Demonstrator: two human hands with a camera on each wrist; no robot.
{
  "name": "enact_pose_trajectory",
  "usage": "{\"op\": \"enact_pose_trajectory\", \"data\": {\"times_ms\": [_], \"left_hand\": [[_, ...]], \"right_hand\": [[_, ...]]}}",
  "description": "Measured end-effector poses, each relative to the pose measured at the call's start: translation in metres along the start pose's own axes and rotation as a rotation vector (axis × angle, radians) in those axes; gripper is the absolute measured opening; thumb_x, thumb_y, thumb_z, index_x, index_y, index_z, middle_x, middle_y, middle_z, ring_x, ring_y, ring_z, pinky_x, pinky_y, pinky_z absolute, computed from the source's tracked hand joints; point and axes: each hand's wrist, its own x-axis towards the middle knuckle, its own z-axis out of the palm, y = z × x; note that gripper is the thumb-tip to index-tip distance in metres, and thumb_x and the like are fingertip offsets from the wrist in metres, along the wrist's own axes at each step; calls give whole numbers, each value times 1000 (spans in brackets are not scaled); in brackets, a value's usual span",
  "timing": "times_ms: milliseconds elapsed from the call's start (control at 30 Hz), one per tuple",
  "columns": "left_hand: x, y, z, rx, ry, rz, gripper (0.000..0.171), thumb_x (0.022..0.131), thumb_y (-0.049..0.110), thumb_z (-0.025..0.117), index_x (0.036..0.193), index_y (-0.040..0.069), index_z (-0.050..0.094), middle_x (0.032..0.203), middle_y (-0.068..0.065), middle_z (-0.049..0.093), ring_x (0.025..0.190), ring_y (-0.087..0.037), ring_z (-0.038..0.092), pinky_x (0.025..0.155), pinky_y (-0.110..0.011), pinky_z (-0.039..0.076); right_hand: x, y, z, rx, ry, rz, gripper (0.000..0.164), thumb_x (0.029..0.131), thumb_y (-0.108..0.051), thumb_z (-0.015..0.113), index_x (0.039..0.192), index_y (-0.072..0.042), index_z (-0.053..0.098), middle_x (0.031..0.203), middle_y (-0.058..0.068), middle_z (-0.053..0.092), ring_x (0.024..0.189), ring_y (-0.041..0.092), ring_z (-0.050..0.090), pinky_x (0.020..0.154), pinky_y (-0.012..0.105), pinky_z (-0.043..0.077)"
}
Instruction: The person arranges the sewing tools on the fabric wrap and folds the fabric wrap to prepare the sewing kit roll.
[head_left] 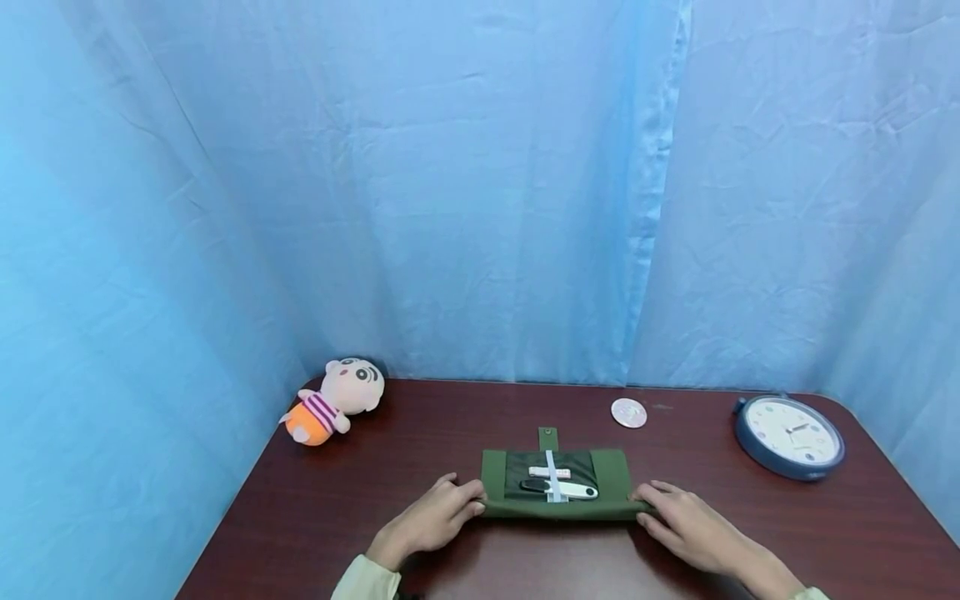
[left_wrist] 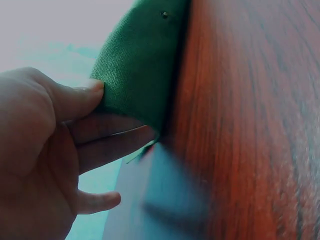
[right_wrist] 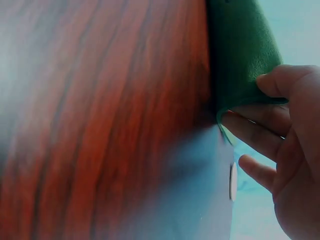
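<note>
A green fabric tool roll [head_left: 613, 475] lies on the dark wooden table, its near edge folded up and over. Its dark inner panel holds a black-and-white folding-knife-like tool [head_left: 577, 490] and a small white-and-red packet [head_left: 550, 472] under a pale elastic strap [head_left: 553, 468]. At the roll's left end my left hand [head_left: 442, 512] pinches the folded edge between thumb and fingers. My right hand [head_left: 686, 525] pinches the same edge at the right end. In both wrist views the thumb presses the green cloth [left_wrist: 135, 65] from outside, with fingers tucked inside the fold.
A plush doll [head_left: 333, 402] lies at the table's back left. A round white disc [head_left: 628, 412] sits behind the roll, toward the right. At the right stands a blue-rimmed clock [head_left: 790, 437], tilted back. Light blue curtains [head_left: 480, 208] surround the table [head_left: 450, 417].
</note>
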Motion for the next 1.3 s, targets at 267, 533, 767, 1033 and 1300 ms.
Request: {"op": "enact_pose_trajectory", "data": {"times_ms": [267,533,767,1033,1300], "left_hand": [[-3,-1,-7,-151,-30,-19,19,104,21,52,87,14,57,70,16,39,63,4,35,66,-15,36],[-2,-1,-9,-415,-93,-113,18,101,11,54,85,5,61,72,5,57,66,4,52,66,-17,47],[3,-2,-8,-480,-48,-165,18,100,5,53,85,1,63,78,-16,72,65,-11,68,65,-31,59],[11,-7,-4,-354,-2,-201,21,101,9,54,83,8,64,67,-6,67,59,-14,64,60,-20,49],[17,-7,-2,-173,35,-227,24,100,12,55,77,14,62,62,-3,65,60,-4,57,84,-29,34]], "right_hand": [[0,-9,-1,115,11,76,23,93,-14,70,100,-33,59,87,-26,55,77,-12,46,62,18,38],[-1,-16,-3,243,-40,209,12,100,-18,61,97,-30,62,72,-26,47,64,-12,39,58,16,33],[7,-20,-4,379,-112,375,11,102,-24,59,93,-22,65,63,-20,44,54,-9,33,51,18,34],[14,-16,-1,459,-194,462,20,102,-28,57,87,-17,63,64,-14,50,54,-6,42,52,19,39],[22,-9,1,496,-237,516,23,101,-29,58,85,-13,64,59,-9,56,52,-1,50,52,21,43]]}}
